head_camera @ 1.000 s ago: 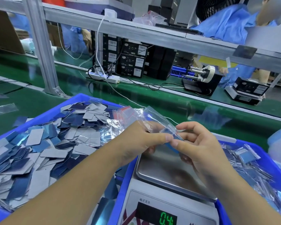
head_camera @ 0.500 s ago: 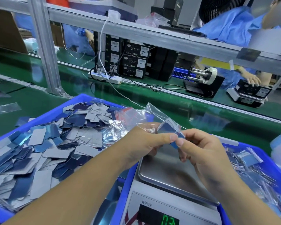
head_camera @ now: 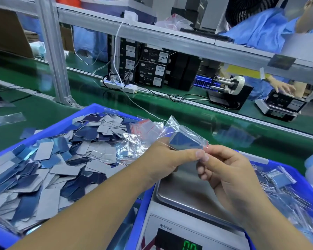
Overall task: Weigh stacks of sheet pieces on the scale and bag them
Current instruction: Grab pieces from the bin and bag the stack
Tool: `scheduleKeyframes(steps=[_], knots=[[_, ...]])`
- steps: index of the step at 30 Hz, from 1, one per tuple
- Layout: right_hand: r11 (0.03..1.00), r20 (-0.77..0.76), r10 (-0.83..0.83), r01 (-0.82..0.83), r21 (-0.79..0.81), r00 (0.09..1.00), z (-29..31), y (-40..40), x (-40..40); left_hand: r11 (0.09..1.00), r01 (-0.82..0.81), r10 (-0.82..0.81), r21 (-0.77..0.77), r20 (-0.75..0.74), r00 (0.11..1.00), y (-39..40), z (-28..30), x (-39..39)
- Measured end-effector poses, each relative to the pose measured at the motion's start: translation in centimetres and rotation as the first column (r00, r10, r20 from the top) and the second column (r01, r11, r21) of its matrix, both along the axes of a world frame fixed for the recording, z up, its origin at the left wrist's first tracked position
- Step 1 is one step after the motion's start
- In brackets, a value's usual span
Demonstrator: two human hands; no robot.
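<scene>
Both hands (head_camera: 200, 156) pinch the bag (head_camera: 183, 137) mouth — the stack now sits deeper inside, scale (head_camera: 186, 193) bare — sealing comes next.

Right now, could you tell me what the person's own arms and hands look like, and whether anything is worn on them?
Both are bare: the left hand and right hand wear no gloves, rings or finger cots that I can see. The forearms show no sleeves, watch or wrist strap up to the frame's edge. The fingernails look short and unpainted.
</scene>
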State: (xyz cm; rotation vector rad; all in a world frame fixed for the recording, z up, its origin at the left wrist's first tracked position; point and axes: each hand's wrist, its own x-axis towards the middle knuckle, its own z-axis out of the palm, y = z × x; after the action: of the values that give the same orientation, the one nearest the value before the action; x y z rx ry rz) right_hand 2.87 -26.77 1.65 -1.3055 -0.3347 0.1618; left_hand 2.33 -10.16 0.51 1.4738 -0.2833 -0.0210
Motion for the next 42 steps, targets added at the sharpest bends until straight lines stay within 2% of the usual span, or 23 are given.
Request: scheduleKeyframes(steps=[6,10,12,16,19,20,23,25,28,30,37,42], knots=[[0.993,-0.027,0.118,-0.118,0.01,0.993,0.2,-0.2,-0.4,1.0,0.016,-0.016,0.021,0.003,1.0,0.3,-0.4,0.0],[0.995,0.003,-0.016,0.016,-0.102,1.0,0.3,-0.1,-0.2,1.0,0.018,-0.018,-0.005,0.031,0.999,0.0,-0.5,0.1],[0.993,0.047,-0.062,0.066,-0.098,0.997,0.3,0.0,-0.3,0.999,0.034,-0.033,-0.027,0.033,0.999,0.0,-0.6,0.2],[0.963,0.268,-0.125,0.182,-0.199,0.955,0.2,-0.1,-0.6,0.998,0.069,-0.069,0.007,0.012,0.998,0.4,-0.4,0.2],[0.874,0.496,-0.179,0.369,-0.316,0.85,0.1,-0.9,-0.1,0.982,0.117,-0.12,-0.15,-0.013,0.993,0.6,-0.2,0.2],[0.848,0.537,-0.194,0.416,-0.329,0.821,0.2,-1.2,0.0,0.982,0.103,-0.106,-0.161,-0.009,0.994,0.6,-0.1,0.3],[0.796,0.613,-0.179,0.479,-0.369,0.77,0.1,-1.8,0.4,0.999,0.031,-0.032,0.027,0.043,0.999,0.5,-0.5,0.6],[0.777,0.633,-0.14,0.48,-0.407,0.762,0.0,-1.8,0.5,0.994,-0.008,0.001,0.109,0.065,0.998,0.2,-0.7,0.6],[0.749,0.656,-0.11,0.496,-0.44,0.747,0.3,-2.0,0.7,0.998,-0.033,0.028,0.06,0.081,0.996,0.0,-0.8,0.6],[0.738,0.63,-0.099,0.482,-0.473,0.77,0.6,-2.2,0.8,0.998,-0.059,0.057,0.024,0.075,0.996,0.1,-0.7,0.7],[0.719,0.6,-0.038,0.439,-0.539,0.799,0.3,-2.5,1.0,0.985,-0.016,0.006,0.172,0.059,0.998,0.2,-1.2,0.6],[0.719,0.606,-0.023,0.435,-0.543,0.795,0.2,-2.5,1.2,0.981,-0.111,0.102,0.162,0.068,0.992,0.4,-1.2,1.1]])
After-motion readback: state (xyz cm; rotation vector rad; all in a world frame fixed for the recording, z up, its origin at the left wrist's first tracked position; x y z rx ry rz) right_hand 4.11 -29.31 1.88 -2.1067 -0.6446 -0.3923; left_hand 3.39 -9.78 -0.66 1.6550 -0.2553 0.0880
